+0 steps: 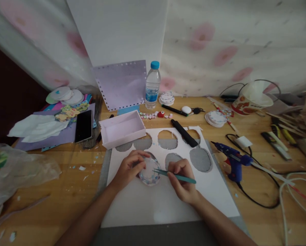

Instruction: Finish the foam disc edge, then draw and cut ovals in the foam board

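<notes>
My left hand (129,168) rests on the left rim of a round clear disc (149,171) edged with small coloured bits, holding it down. The disc lies on a white sheet (142,201) with several oval holes cut out of it. Between thumb and fingers, my right hand (182,179) grips teal tweezers (175,176). Their tips point left and touch the disc's right side. Both forearms come in from the bottom edge.
A blue glue gun (232,162) with black cord lies right of the sheet. A shallow white box (122,129), a black phone (83,125), a water bottle (152,85), a black pen-like tool (185,133), paper discs, sticks and a plastic bag (14,169) crowd the wooden table.
</notes>
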{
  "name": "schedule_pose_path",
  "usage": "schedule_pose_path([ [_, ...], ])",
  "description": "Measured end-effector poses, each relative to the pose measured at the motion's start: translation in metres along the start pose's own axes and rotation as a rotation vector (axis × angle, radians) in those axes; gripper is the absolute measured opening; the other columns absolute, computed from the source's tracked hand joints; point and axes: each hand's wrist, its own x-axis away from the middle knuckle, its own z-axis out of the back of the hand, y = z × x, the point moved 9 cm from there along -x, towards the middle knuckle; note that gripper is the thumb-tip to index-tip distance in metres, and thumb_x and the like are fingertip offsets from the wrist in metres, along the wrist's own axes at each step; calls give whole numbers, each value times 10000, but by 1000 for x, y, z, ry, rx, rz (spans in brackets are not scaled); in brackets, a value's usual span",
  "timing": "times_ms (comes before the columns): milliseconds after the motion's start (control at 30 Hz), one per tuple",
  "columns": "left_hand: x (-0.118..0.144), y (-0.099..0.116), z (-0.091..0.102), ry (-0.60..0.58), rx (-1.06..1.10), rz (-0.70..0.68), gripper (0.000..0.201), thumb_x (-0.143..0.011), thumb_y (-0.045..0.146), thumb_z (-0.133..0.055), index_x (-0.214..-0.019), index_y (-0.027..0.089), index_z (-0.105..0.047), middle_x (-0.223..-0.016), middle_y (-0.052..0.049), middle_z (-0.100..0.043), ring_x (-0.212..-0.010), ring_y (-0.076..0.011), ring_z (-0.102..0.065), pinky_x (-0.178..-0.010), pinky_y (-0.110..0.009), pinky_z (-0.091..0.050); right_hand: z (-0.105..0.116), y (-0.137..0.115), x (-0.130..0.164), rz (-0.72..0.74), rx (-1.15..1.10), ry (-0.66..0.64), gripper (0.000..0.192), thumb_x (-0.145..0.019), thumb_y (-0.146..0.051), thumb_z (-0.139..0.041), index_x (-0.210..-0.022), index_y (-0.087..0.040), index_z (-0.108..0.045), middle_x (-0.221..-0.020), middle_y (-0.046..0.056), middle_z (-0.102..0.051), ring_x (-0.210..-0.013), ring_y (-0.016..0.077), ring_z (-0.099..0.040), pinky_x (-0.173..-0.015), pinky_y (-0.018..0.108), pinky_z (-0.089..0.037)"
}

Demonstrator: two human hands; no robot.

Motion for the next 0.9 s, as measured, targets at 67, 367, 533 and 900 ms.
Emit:
schedule_pose_path([
  [67,0,0,0,6,-20,-21,203,-875,263,-561,-694,186,-611,-1036,-75,-668,-1030,-234,-595,-957,-415,-427,1,1,-1,-17,-26,20,133,-942,-189,-460,-889,-257,-358,-678,-44,-378,-559,125,-369,-496,246,-306],
  [367,5,23,-13,-114,-147,-223,316,-803,331,-654,-1093,216,-604,-1197,-108,-603,-1164,-277,-528,-1028,-461,-378,6,3,-1,-38,-12,50,132,-943,-197,-475,-880,-254,-374,-681,-45,-373,-561,122,-364,-498,245,-300],
  [533,9,27,-22,-251,-253,-275,729,-646,462,-784,-1285,247,-507,-1354,-124,-504,-1277,-338,-433,-1097,-514,-304,7,2,-1,-40,-44,34,145,-943,-181,-472,-871,-253,-368,-674,-51,-367,-554,116,-336,-498,243,-278],
  [900,7,27,-29,-207,-400,-285,612,-672,309,-782,-1231,251,-541,-1232,-96,-598,-1205,-295,-510,-1035,-449,-385,-8,-8,0,10,67,-41,131,-963,-169,-384,-888,-256,-320,-724,-33,-341,-593,127,-343,-507,253,-295],
])
